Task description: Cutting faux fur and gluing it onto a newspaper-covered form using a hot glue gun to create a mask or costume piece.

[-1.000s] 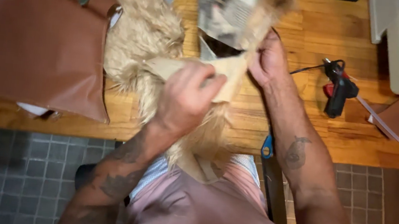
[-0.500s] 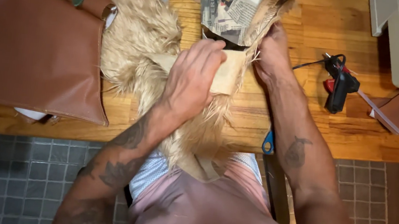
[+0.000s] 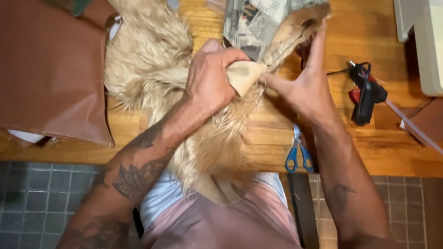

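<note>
We see no true container on the wooden table (image 3: pixel 340 130); the nearest to one is a hollow form covered in newsprint (image 3: pixel 264 15) at the far middle, its inside hidden from us. Our left hand (image 3: pixel 209 80) has its fingers curled tight together, clamped on the tan backing flap (image 3: pixel 245 75) of the long-haired cream fur (image 3: pixel 146 63), which spreads from the far left down over the near edge into our lap. Our right hand (image 3: pixel 298 86) has fingers spread apart, thumb and palm pressing the fur's edge against the newsprint form. Blue-handled scissors (image 3: pixel 299 153) lie just near the right wrist, a black glue gun (image 3: pixel 365 92) to the right, brown leather (image 3: pixel 32 68) at left. Since half a second ago the left hand has slid left, baring more of the flap
</note>
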